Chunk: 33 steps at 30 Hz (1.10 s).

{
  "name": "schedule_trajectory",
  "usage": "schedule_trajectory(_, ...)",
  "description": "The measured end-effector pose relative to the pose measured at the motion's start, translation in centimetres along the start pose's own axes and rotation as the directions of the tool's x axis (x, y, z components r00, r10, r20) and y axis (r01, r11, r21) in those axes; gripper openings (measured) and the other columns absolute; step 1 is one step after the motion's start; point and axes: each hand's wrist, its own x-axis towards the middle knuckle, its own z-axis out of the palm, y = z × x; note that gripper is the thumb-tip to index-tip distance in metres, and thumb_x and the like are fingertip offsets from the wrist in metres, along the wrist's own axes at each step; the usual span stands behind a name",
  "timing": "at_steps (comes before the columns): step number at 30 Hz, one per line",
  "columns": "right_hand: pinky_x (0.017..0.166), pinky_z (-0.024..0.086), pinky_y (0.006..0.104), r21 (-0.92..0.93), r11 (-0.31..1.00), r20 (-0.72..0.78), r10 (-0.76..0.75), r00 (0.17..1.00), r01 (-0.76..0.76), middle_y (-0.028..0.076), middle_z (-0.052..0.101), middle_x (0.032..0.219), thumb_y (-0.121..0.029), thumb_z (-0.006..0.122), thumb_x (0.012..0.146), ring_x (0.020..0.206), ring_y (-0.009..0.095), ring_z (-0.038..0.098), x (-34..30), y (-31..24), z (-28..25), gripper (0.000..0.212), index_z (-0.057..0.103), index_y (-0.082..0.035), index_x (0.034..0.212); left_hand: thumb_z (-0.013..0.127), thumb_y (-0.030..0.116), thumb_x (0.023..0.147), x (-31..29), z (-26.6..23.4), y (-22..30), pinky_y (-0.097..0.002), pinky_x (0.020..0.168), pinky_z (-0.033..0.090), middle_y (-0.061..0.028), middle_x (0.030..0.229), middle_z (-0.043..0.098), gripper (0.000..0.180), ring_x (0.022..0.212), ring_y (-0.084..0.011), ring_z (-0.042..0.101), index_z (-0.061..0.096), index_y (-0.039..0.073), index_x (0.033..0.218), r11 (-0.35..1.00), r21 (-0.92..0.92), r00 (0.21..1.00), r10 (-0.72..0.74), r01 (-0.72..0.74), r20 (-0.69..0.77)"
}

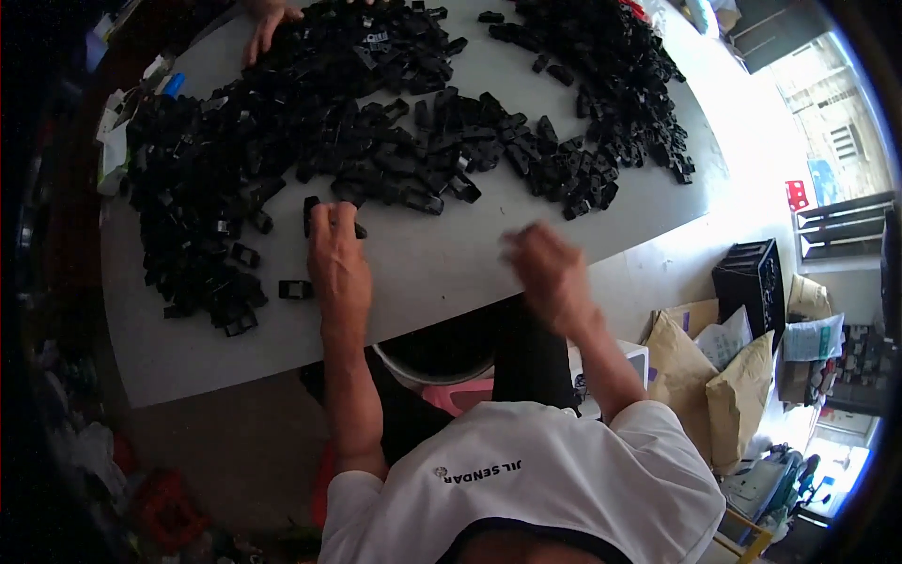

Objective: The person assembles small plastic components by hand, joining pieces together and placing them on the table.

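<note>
My left hand (340, 252) is on the near part of the table, its fingers bent down and closed on a small black plastic part (312, 214) that shows on both sides of the fingertips. A single similar black part (295, 289) lies beside my left wrist. My right hand (552, 273) is over the table's near edge to the right, smeared by motion. Its fingers are too blurred to show whether they hold anything. Beyond both hands spreads a large heap of black plastic parts (376, 150), some with shiny metal bits.
The pale table (442, 273) curves across the view. Another person's hand (270, 26) reaches into the heap from the far left. Beneath the near edge stands a dark round tub (437, 352). Brown paper sacks (681, 376) and a black crate (749, 287) stand at the right.
</note>
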Motion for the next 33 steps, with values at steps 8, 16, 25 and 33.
schedule_trajectory(8,0.069,0.046,0.0414,-0.488,0.79,-0.076,0.385,0.92,-0.371,0.01,0.054,0.087,-0.016,0.068,0.076,0.083,0.031,0.058,5.0,4.3,-0.6,0.021,0.058,-0.006,0.092,0.061,-0.006,0.081,0.2,-0.5,0.5,-0.0343,0.072,0.053,-0.0097,0.096,0.054,0.032,0.084,-0.023,0.06,0.057,0.004,0.111,0.946,-0.323,0.996,-0.001,-0.027,-0.088)
schedule_trajectory(16,0.067,0.046,0.0412,-0.329,0.827,-0.12,0.442,0.889,-0.456,0.012,0.055,0.092,-0.012,0.069,0.076,0.083,0.031,0.058,4.0,2.5,0.3,0.027,0.053,-0.004,0.096,0.057,0.0,0.087,-0.1,0.9,2.5,-0.0251,0.066,0.055,-0.0046,0.093,0.055,0.024,0.075,-0.0101,0.061,0.058,0.001,0.11,0.081,-0.889,0.891,0.017,0.451,0.453)
schedule_trajectory(25,0.063,0.05,0.0313,0.394,0.903,0.059,0.158,0.986,-0.169,0.01,0.056,0.09,0.009,0.067,0.074,0.075,0.024,0.061,4.6,-2.4,1.8,0.027,0.059,-0.001,0.097,0.065,0.004,0.084,-0.3,1.5,2.5,-0.0249,0.057,0.055,-0.008,0.082,0.065,0.025,0.064,-0.0128,0.064,0.058,0.0,0.108,0.172,-0.849,0.843,0.124,0.5,0.523)
schedule_trajectory(33,0.061,0.05,0.0337,0.365,0.922,0.101,0.098,0.99,-0.128,0.011,0.055,0.088,0.008,0.066,0.073,0.073,0.028,0.061,5.1,-2.7,2.3,0.029,0.058,-0.002,0.099,0.059,-0.004,0.085,-0.4,1.2,2.5,-0.0248,0.057,0.055,-0.0074,0.078,0.063,0.022,0.064,-0.0122,0.065,0.053,-0.002,0.106,0.17,-0.835,0.821,0.162,0.523,0.547)
